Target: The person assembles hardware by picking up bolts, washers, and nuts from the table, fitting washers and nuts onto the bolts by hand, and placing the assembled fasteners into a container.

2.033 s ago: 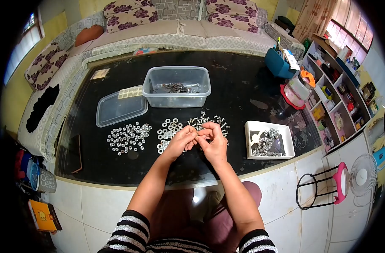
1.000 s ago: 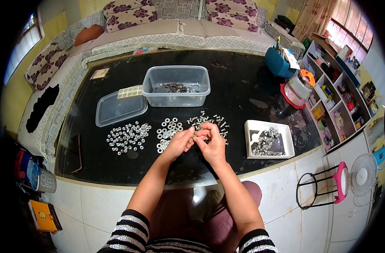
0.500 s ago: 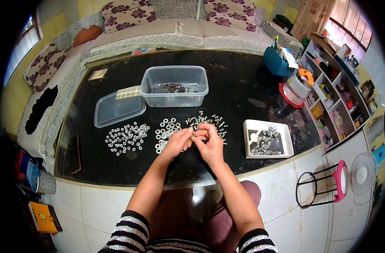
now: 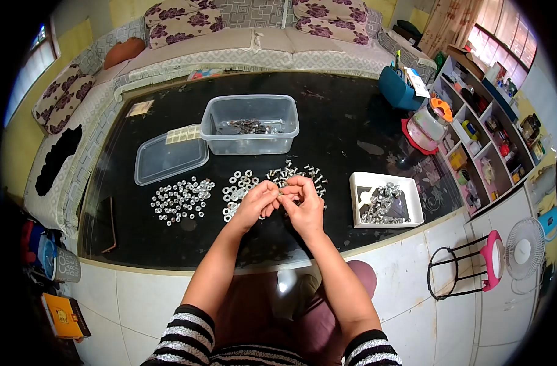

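My left hand and my right hand meet above the dark table, fingertips pinched together. A tiny piece is between them, too small and covered to name. Just beyond my right hand lies a pile of bolts. Flat washers are spread beside my left hand, partly behind it. Farther left is a loose group of nuts. To the right, a white tray holds a heap of metal fasteners and a pale flat piece.
Behind the piles stands a clear plastic tub with small dark metal pieces inside. Its lid lies to the left. A phone-like dark object is near the left edge. A jar and teal holder stand at the right.
Both hands stay pinched together in nearly the same spot, with small finger shifts. The whole view has slid slightly; the piles, tub and tray look unchanged.
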`<action>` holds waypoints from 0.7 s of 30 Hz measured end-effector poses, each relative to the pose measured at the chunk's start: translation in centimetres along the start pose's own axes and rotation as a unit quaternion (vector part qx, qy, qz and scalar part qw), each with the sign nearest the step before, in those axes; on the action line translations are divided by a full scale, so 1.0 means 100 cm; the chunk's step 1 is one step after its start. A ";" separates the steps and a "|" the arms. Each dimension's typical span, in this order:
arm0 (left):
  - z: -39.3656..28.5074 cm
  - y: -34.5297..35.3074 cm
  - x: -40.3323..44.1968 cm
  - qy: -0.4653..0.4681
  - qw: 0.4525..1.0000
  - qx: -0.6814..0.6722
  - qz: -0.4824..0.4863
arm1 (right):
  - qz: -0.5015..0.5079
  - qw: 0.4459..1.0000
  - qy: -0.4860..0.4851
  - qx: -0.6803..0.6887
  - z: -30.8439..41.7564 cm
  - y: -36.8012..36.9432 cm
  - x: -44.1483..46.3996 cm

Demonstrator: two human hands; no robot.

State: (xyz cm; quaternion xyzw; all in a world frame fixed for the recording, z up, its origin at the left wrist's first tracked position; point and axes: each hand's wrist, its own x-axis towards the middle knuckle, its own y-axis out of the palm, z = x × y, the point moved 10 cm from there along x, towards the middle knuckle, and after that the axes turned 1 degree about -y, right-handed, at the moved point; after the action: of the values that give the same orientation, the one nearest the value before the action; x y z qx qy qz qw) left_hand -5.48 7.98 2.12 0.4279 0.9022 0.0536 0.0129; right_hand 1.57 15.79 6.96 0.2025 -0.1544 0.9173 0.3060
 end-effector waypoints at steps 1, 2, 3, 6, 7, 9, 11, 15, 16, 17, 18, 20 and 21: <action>-0.002 0.003 0.000 0.005 1.000 -0.013 0.008 | -0.006 1.000 0.001 -0.003 0.000 -0.002 0.000; -0.002 0.003 0.000 0.005 1.000 -0.013 0.008 | -0.006 1.000 0.001 -0.003 0.000 -0.002 0.000; 0.003 0.004 0.000 -0.010 1.000 -0.017 0.017 | 0.003 1.000 0.009 0.004 0.000 0.000 -0.001; 0.019 -0.003 0.003 -0.044 0.999 -0.021 0.018 | 0.012 1.000 0.008 0.003 0.002 0.002 -0.002; 0.025 -0.007 0.003 -0.063 0.998 -0.023 0.008 | 0.012 1.000 -0.002 -0.005 0.004 0.002 -0.002; 0.024 -0.011 0.003 -0.065 0.998 -0.023 -0.012 | 0.006 1.000 0.004 0.007 0.001 -0.001 -0.001; 0.022 -0.013 0.003 -0.068 0.997 -0.023 -0.031 | 0.000 1.000 0.009 0.018 -0.003 -0.006 0.004; 0.012 -0.017 0.004 -0.004 0.998 0.003 -0.064 | -0.075 0.993 0.017 -0.091 -0.011 -0.059 0.023; 0.012 -0.016 0.004 0.004 0.998 0.011 -0.056 | -0.081 0.987 0.035 -0.137 -0.018 -0.073 0.025; 0.011 -0.014 0.005 0.014 0.999 0.020 -0.048 | -0.087 0.978 0.052 -0.181 -0.025 -0.085 0.027; 0.013 -0.014 0.005 0.007 0.999 0.023 -0.037 | -0.089 0.972 0.058 -0.211 -0.027 -0.091 0.029; 0.012 -0.013 0.005 0.009 0.999 0.027 -0.043 | -0.087 0.961 0.077 -0.251 -0.031 -0.099 0.029; 0.011 -0.013 0.005 0.009 0.998 0.033 -0.050 | -0.087 0.961 0.078 -0.252 -0.036 -0.099 0.030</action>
State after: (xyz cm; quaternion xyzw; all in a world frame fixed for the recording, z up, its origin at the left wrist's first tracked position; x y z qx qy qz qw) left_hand -6.73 7.60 0.92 0.3821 0.9237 0.0268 -0.0072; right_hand 4.59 26.35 6.85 0.0596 -0.3380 0.8315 0.4368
